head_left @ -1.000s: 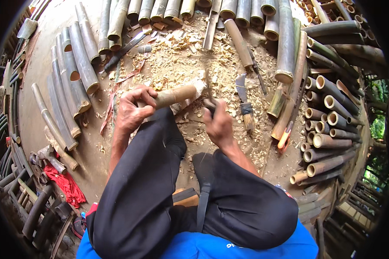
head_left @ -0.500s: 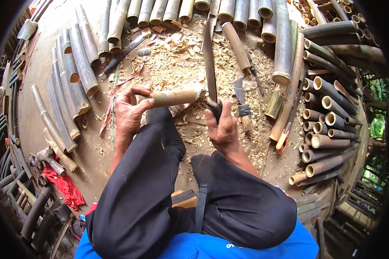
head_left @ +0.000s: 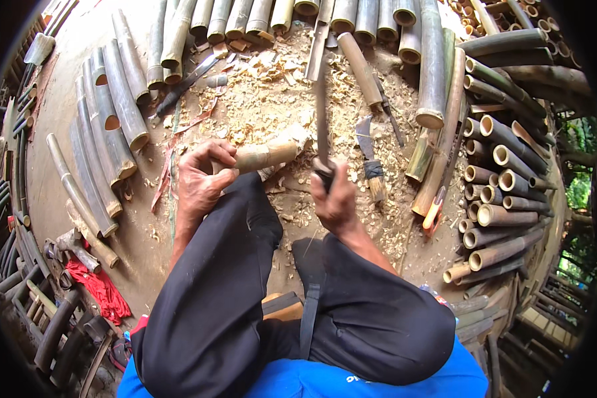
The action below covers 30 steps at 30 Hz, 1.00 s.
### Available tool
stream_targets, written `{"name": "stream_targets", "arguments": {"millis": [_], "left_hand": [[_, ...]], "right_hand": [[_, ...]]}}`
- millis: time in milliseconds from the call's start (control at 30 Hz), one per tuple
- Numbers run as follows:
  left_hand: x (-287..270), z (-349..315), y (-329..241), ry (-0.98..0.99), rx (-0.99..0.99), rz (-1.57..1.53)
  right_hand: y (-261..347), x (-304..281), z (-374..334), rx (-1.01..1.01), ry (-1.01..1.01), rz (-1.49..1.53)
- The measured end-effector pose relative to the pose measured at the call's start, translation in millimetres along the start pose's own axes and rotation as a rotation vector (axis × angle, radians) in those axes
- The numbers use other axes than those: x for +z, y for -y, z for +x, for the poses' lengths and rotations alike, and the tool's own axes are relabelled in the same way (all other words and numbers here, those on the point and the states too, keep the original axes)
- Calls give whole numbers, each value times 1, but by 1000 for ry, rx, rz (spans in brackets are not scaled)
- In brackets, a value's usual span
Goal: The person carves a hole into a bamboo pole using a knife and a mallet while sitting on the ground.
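My left hand (head_left: pixel 204 178) is wrapped round the left end of a short bamboo tube (head_left: pixel 266 156), which lies roughly level above my bent left knee. The tube's right end is beside a pale, chipped piece of wood (head_left: pixel 297 137), partly hidden; whether they touch I cannot tell. In my right hand (head_left: pixel 339 202) is the dark handle of a machete (head_left: pixel 322 116). Its long blade points away from me, slightly blurred, just right of the tube and apart from it. A second, short curved knife (head_left: pixel 365 137) with a bound handle lies right of the machete.
Wood shavings (head_left: pixel 262 86) cover the ground ahead. Another knife (head_left: pixel 184 87) lies at the far left, and a thin one (head_left: pixel 390 113) on the right. Long bamboo lengths (head_left: pixel 123 93) line the left; stacked tubes (head_left: pixel 507 215) fill the right. A red cloth (head_left: pixel 99 292) lies at lower left.
My right hand has shifted a little left and turned, its knuckles more upward, with the machete in it. The bamboo tube has moved slightly left and remains in my left hand.
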<state>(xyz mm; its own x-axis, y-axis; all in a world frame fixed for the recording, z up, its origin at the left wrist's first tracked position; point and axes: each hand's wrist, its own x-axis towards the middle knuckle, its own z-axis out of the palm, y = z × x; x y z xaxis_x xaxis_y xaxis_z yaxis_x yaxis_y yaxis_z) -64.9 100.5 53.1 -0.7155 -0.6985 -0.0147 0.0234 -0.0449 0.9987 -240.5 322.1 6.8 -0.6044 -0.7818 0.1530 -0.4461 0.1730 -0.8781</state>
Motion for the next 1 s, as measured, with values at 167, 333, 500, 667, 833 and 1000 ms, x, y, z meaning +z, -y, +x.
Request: {"name": "stream_targets", "arguments": {"millis": [167, 333, 500, 667, 833, 1000], "left_hand": [[-2, -1, -10, 77, 2, 175], [-15, -24, -20, 156, -84, 202], [3, -19, -28, 212, -88, 254], [-15, -28, -21, 146, -112, 229], [-16, -1, 7, -234, 104, 135], [29, 23, 15, -265, 351, 300]], "right_hand": [[-24, 2, 8, 362, 354, -293], [58, -22, 22, 203, 176, -110], [-38, 10, -6, 173, 353, -553], [8, -1, 3, 359, 336, -284], [-24, -1, 31, 384, 50, -418], [-55, 1, 22, 360, 65, -833]]}}
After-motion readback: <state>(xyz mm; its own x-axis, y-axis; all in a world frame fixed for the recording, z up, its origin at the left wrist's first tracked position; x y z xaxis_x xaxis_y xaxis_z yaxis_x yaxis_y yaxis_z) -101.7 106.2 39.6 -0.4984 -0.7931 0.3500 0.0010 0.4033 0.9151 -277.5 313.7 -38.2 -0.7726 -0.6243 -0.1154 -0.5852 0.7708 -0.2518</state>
